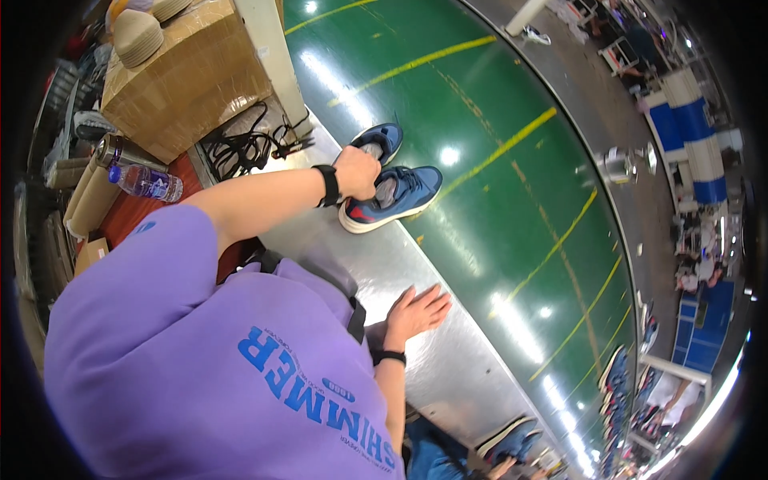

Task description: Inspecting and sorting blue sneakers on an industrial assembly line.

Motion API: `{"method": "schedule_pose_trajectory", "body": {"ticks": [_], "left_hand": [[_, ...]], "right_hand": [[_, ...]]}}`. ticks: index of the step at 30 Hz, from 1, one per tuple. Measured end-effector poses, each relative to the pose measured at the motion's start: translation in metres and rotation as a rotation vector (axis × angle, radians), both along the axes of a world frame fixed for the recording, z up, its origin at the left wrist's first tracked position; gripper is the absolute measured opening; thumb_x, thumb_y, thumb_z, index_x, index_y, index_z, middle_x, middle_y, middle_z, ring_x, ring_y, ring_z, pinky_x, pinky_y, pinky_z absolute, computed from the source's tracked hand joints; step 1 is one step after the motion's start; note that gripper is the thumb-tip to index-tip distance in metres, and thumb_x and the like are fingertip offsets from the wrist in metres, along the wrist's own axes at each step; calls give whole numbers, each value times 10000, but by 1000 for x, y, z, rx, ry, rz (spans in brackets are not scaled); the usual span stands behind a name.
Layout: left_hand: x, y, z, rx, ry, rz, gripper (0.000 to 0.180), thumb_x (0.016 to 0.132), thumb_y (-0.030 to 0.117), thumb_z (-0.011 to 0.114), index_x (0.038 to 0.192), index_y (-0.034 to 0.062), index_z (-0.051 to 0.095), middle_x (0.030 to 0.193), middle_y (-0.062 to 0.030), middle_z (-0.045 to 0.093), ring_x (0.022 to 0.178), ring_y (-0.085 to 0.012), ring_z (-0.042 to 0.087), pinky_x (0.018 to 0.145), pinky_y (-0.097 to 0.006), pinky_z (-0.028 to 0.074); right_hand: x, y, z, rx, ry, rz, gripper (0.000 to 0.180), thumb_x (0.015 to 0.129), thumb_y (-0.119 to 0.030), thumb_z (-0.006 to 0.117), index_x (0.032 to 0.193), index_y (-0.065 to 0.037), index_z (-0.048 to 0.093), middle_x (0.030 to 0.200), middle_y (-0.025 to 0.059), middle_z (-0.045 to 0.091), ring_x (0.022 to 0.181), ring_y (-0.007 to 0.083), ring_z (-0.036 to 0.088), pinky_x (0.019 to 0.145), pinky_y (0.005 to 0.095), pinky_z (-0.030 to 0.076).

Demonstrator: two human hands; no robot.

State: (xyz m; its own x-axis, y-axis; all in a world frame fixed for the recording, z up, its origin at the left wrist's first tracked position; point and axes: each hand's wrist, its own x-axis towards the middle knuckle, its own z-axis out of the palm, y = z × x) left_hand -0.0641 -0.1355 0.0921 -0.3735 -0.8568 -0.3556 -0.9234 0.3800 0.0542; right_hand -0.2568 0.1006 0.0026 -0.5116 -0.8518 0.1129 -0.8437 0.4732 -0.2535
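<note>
My left hand (358,172) is closed at the heel collars of two blue sneakers, its fingers curled down by their openings. The nearer sneaker (396,200) has a white sole, a red patch near the heel and grey stuffing inside. Partly behind my hand is the other sneaker (382,138), also with grey stuffing. Both are at the edge where the metal ledge (368,260) meets the green belt; whether they rest on it or are lifted, I cannot tell. My right hand (418,312) is over the ledge, fingers stretched out and holding nothing.
The green conveyor belt (480,232) with yellow lines runs alongside the ledge. At the left are a cardboard box (188,76), black cables (248,144), a water bottle (148,182) and a steel flask (128,152). Another sneaker (512,438) is near a co-worker's hand at the bottom.
</note>
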Motion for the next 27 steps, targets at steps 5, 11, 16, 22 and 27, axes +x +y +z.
{"method": "schedule_pose_trajectory", "body": {"ticks": [5, 11, 16, 22, 27], "left_hand": [[9, 92, 1, -76, 197, -170, 359, 634, 350, 666, 703, 1, 617, 633, -169, 621, 605, -306, 631, 562, -392, 483], [15, 137, 15, 21, 176, -107, 388, 711, 382, 638, 720, -3, 596, 628, -158, 607, 581, -307, 607, 581, -386, 473], [15, 152, 16, -308, 606, -466, 278, 754, 307, 635, 728, 39, 569, 700, -71, 533, 646, -283, 547, 686, -332, 449], [-8, 165, -12, -35, 361, -592, 296, 704, 278, 674, 774, 13, 564, 688, -108, 577, 699, -278, 582, 664, -373, 464], [1, 168, -22, 99, 618, -405, 299, 710, 238, 665, 861, 1, 562, 688, -163, 567, 691, -337, 568, 638, -413, 450]], "right_hand": [[-1, 3, -11, -37, 73, -8, 564, 867, -367, 498, 1324, -65, 366, 1380, 240, 288, 1283, 426, 225, 1032, 533, 188], [-13, 2, -15, -61, 78, 8, 519, 869, -356, 515, 1292, -74, 412, 1378, 215, 305, 1273, 418, 241, 1033, 503, 215], [-9, -13, 60, -223, -936, -157, 443, 919, -414, 421, 918, -5, 592, 826, 143, 589, 749, 207, 540, 685, 310, 426], [4, -45, 98, 67, -1457, -44, 402, 898, -398, 504, 728, -39, 565, 539, -5, 484, 453, 56, 407, 420, 197, 301], [3, -45, 84, 18, -1605, -60, 307, 881, -305, 556, 721, -43, 565, 533, -17, 474, 445, 51, 401, 419, 187, 299]]}}
